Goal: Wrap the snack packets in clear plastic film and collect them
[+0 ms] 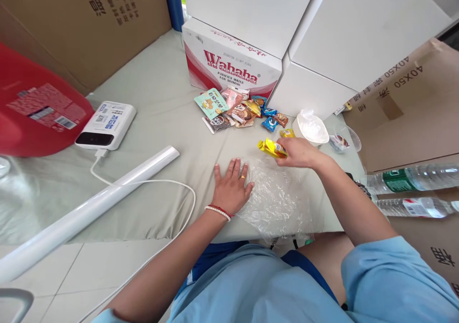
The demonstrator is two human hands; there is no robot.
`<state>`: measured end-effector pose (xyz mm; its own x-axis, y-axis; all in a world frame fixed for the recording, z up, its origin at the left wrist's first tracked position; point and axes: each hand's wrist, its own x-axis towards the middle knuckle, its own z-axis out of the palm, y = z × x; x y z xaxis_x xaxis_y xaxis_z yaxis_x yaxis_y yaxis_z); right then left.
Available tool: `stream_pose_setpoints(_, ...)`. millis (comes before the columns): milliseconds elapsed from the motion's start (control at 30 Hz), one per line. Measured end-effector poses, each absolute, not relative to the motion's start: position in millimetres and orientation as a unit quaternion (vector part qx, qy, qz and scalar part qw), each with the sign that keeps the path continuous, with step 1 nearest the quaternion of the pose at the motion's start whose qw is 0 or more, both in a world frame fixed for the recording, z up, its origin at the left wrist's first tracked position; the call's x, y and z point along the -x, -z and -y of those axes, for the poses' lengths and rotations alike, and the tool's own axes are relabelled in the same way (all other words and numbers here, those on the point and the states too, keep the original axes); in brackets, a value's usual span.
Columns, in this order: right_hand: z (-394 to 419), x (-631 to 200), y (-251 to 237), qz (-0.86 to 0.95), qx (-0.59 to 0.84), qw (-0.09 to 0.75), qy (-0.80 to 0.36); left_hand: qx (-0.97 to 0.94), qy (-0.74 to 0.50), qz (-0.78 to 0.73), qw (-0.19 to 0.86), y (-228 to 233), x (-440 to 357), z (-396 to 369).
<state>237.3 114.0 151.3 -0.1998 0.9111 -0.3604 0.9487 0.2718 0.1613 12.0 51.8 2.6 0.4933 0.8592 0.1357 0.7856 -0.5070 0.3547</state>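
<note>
My right hand (299,153) grips a yellow snack packet (269,147) just above the cloth-covered table. Flat on the cloth lies my left hand (232,184), fingers spread, at the left edge of a crumpled clear plastic bag (278,201). Another small yellow packet (287,133) rests behind my right hand. Further back is a pile of wrapped snacks, including a green packet (211,104), a brown packet (241,114) and blue packets (269,123). To the right of them stands a white bowl (311,129) with clear plastic in it.
A Wahaha carton (231,60) stands behind the snacks, beside large white boxes (322,31). At left are a white power bank (106,124) with a cable, a long white tube (107,201) and a red jug (36,108). Water bottles (419,177) lie at right.
</note>
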Motion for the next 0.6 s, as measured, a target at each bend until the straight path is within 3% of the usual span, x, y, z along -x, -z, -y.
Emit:
stream_pose_setpoints(267, -30.1, -225.6, -117.4, -0.787, -0.552, 0.254, 0.109, -0.859, -0.137, -0.482, 0.107, -0.1, -12.9, -52.5)
stream_pose_setpoints(600, 10.0, -231.7, -107.9, -0.784, -0.599, 0.153, 0.063, -0.862, -0.131, -0.483, 0.079, 0.6, -14.1, -52.9)
